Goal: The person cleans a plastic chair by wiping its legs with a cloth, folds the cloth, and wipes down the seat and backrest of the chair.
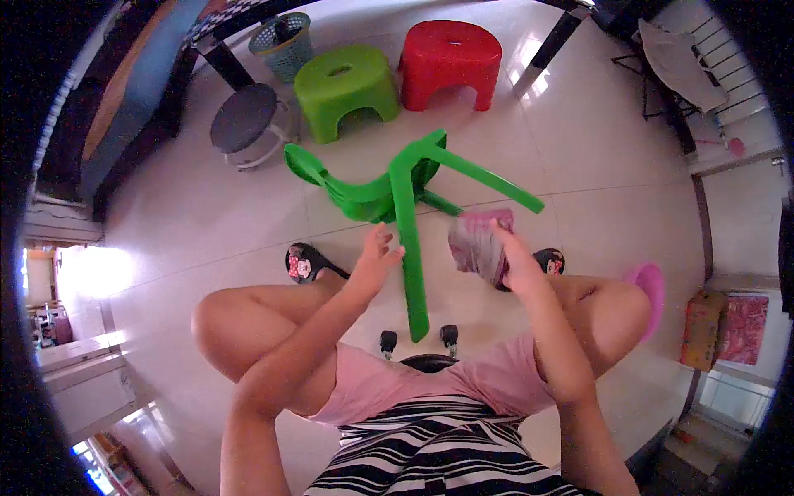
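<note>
A green plastic chair (405, 198) lies tipped over on the floor in front of me, its legs pointing toward me and to the right. My left hand (378, 258) is beside the chair's nearest leg, fingers apart and bent, with nothing in them; whether a fingertip touches the leg I cannot tell. In my right hand (514, 258) is a folded pink and grey cloth (480, 248), held to the right of that leg. The cloth hangs above the floor, close to my right slipper (549, 261).
Beyond the chair stand a red stool (452, 62), a green stool (346, 83), a round grey-topped stool (244, 120) and a woven basket (283, 54). A pink round item (649, 302) is by my right knee. A cardboard box (703, 331) stands at the right.
</note>
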Action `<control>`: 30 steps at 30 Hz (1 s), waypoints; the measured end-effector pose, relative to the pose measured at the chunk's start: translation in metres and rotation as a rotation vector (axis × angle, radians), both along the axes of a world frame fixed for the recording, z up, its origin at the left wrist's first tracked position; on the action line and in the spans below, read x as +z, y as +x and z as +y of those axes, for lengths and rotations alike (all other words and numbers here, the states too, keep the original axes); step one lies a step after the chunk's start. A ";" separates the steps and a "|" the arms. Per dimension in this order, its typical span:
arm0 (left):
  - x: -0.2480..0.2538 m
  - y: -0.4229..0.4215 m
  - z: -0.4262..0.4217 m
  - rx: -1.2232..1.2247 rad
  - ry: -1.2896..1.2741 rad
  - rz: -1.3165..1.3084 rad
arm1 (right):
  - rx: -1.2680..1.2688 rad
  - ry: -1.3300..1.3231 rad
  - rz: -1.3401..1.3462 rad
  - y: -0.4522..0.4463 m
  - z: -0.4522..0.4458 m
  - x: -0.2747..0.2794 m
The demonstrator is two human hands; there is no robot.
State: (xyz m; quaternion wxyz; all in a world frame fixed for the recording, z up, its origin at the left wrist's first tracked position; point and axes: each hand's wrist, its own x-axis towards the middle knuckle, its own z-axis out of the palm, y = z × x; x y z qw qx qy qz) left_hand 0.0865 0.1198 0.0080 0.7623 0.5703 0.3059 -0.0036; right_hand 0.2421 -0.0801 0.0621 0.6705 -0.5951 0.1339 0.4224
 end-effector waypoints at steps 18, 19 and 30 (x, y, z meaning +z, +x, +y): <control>0.017 -0.002 -0.013 -0.352 0.157 0.073 | 0.220 0.177 0.281 -0.107 0.030 -0.011; 0.017 -0.002 -0.013 -0.355 0.153 0.100 | 0.223 0.290 0.330 -0.104 0.027 -0.010; 0.034 0.001 0.004 -0.319 0.035 0.323 | 0.024 0.252 0.371 -0.110 0.005 -0.028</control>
